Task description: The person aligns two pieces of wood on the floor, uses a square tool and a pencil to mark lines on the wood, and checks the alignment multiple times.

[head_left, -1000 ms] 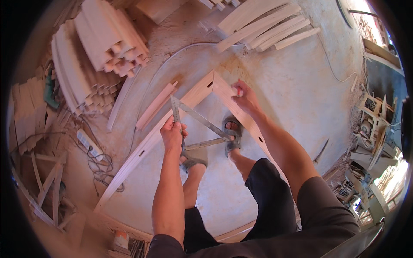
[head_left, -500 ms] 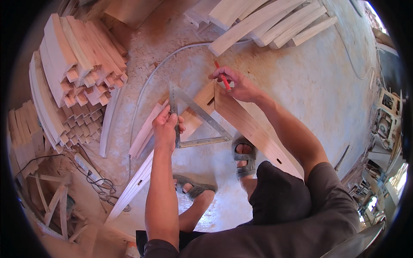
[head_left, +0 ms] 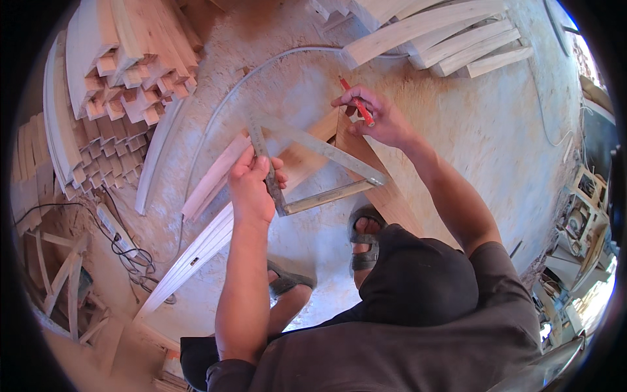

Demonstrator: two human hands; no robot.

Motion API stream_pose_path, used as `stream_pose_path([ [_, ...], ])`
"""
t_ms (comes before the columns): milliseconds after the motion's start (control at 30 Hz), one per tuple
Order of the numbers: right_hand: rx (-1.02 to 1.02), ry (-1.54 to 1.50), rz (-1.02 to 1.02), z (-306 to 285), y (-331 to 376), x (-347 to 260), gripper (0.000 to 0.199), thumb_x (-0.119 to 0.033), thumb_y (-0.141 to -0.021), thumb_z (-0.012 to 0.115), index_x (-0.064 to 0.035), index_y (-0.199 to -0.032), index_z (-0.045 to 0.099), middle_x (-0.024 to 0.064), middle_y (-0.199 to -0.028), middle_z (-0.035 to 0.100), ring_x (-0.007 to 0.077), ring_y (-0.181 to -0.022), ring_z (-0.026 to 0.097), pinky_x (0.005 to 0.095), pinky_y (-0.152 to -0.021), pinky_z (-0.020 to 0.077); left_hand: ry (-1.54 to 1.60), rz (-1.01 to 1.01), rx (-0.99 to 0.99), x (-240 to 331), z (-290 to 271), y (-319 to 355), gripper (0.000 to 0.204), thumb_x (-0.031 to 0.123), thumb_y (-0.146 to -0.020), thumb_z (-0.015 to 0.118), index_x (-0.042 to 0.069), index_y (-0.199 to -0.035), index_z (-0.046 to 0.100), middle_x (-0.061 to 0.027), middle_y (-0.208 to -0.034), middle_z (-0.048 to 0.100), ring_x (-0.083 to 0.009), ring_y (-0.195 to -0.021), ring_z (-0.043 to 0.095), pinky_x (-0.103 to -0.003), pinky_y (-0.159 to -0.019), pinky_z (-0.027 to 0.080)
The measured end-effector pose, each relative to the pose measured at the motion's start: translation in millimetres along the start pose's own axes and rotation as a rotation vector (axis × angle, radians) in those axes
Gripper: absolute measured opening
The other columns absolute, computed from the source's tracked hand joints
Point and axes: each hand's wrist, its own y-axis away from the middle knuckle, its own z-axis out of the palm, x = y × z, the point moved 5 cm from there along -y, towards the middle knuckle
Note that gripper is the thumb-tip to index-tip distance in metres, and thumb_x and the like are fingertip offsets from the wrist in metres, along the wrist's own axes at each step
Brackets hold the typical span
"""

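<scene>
My left hand [head_left: 252, 186] is closed on a metal triangle square [head_left: 325, 149], gripping its left leg near the wooden-looking base. The square is held above two wooden boards whose far ends meet at a point. Its right corner overlaps the right board [head_left: 386, 199]. The left board [head_left: 196, 251] has long grooves and a small dark slot; part of it lies behind my left hand and the square. My right hand [head_left: 382, 121] holds a red pencil [head_left: 364, 115] between its fingers, just above the far corner where the boards meet. The right board's near end is hidden.
A big stack of curved wooden pieces [head_left: 124, 59] stands at the far left. More curved pieces [head_left: 424, 32] lie at the far right. A pale hose [head_left: 228, 89] curves over the dusty floor. Dark cables [head_left: 134, 255] lie by a power strip at left; machinery [head_left: 581, 209] stands at right.
The triangle square has tilted and shifted rightward, so its right corner now overlaps the right board. My right hand still holds the pencil by the far corner. The whole view has shifted slightly.
</scene>
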Motion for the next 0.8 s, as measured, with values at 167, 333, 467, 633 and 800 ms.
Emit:
stream_pose_path([
  [167,0.103,0.063,0.031,1,11,-6,0.037,0.011,-0.085,0.070,-0.0081,-0.114,0.058,0.0087,-0.129,0.070,0.0161,-0.112,0.065,0.0319,-0.096,0.0547,0.053,0.068,0.167,-24,9,40,0.030,0.007,-0.105,0.049,-0.001,-0.132,0.061,-0.0122,-0.090,0.067,-0.0202,-0.068,0.061,-0.036,-0.064,0.052],
  [333,0.231,0.019,0.137,-9,63,-9,0.020,0.004,-0.090,0.071,-0.0035,-0.104,0.059,0.0100,-0.114,0.073,0.0163,-0.104,0.067,0.0308,-0.091,0.0542,-0.085,0.104,0.169,6,12,59,0.017,0.006,-0.105,0.046,-0.002,-0.107,0.061,-0.0117,-0.088,0.066,-0.0203,-0.066,0.062,-0.036,-0.063,0.053],
  [467,0.277,-0.117,0.138,-5,97,-4,0.011,-0.006,-0.096,0.071,-0.0046,-0.102,0.061,0.0095,-0.107,0.074,0.0145,-0.096,0.067,0.0312,-0.084,0.0541,-0.077,0.140,0.263,2,0,60,0.017,0.010,-0.108,0.047,-0.001,-0.111,0.061,-0.0133,-0.093,0.068,-0.0215,-0.071,0.063,-0.038,-0.067,0.054],
  [633,0.401,-0.553,0.306,-13,107,16,0.010,-0.018,-0.103,0.064,-0.0085,-0.103,0.063,0.0126,-0.107,0.075,0.0159,-0.086,0.070,0.0312,-0.072,0.0573,0.299,0.006,0.386,-73,11,83,0.015,0.008,-0.110,0.043,-0.002,-0.116,0.052,-0.0191,-0.105,0.067,-0.0304,-0.090,0.068,-0.046,-0.085,0.059],
  [800,0.550,-0.760,0.307,-7,100,13,0.011,-0.009,-0.098,0.069,-0.0069,-0.106,0.061,0.0121,-0.099,0.074,0.0187,-0.079,0.071,0.0306,-0.062,0.0580,0.550,-0.081,0.449,-111,37,85,0.013,0.008,-0.111,0.040,-0.003,-0.118,0.045,-0.0243,-0.116,0.065,-0.0385,-0.112,0.067,-0.052,-0.105,0.054],
])
